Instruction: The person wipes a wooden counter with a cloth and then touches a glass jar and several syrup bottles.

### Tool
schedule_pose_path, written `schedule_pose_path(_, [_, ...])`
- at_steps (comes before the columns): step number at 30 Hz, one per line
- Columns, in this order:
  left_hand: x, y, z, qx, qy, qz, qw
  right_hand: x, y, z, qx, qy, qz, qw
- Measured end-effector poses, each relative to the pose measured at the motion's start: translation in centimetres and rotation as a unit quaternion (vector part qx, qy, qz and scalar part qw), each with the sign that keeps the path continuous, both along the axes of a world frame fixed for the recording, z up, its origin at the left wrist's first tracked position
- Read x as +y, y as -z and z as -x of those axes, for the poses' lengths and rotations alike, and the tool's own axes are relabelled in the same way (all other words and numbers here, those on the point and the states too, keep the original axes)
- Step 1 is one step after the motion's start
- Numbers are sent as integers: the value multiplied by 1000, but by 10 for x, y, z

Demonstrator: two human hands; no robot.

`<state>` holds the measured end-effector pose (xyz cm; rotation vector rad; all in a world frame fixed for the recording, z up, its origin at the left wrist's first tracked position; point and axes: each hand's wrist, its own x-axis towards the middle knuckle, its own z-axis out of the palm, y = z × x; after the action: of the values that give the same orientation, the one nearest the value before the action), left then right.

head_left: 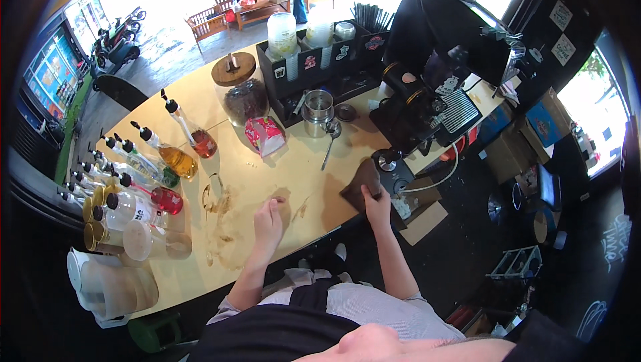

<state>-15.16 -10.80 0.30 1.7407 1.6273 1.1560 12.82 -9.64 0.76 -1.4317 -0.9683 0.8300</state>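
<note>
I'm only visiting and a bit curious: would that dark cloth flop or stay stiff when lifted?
The dark cloth would probably flop: it looks soft and bunched at the right hand. Its thin-looking corner suggests it's light.

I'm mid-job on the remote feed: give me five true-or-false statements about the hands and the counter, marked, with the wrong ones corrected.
1. The right hand holds a dark brown cloth. True.
2. Brown smears mark the counter to the left of the left hand. True.
3. The left hand grips the spoon. False: the spoon lies on the counter, apart from that hand.
4. The glass jar has no lid. False: a wooden lid covers it.
5. The pink packet lies to the left of the metal cup. True.
</note>
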Motion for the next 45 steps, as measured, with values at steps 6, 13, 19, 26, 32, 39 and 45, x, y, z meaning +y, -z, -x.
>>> schedule_pose_path(6, [-10,24,3,73,4,-54,996,0,47,48,-467,-96,12,879])
schedule_pose_path(13, [-27,40,13,112,21,-40,993,-46,33,52,-507,-267,-51,818])
schedule_pose_path(19, [-26,37,6,108,27,-55,992,2,43,26,-518,-112,-17,848])
schedule_pose_path(26, [-28,44,9,117,24,-43,992,-18,39,56,-562,-201,-43,801])
schedule_pose_path(32, [-25,46,8,118,14,-40,992,-19,-26,-9,-110,-159,21,981])
schedule_pose_path(39, [-26,39,6,124,19,-47,991,-15,-48,6,-307,-42,-113,944])
schedule_pose_path(45, [-26,48,9,117,14,-45,992,-19,-9,31,-429,-212,-71,875])
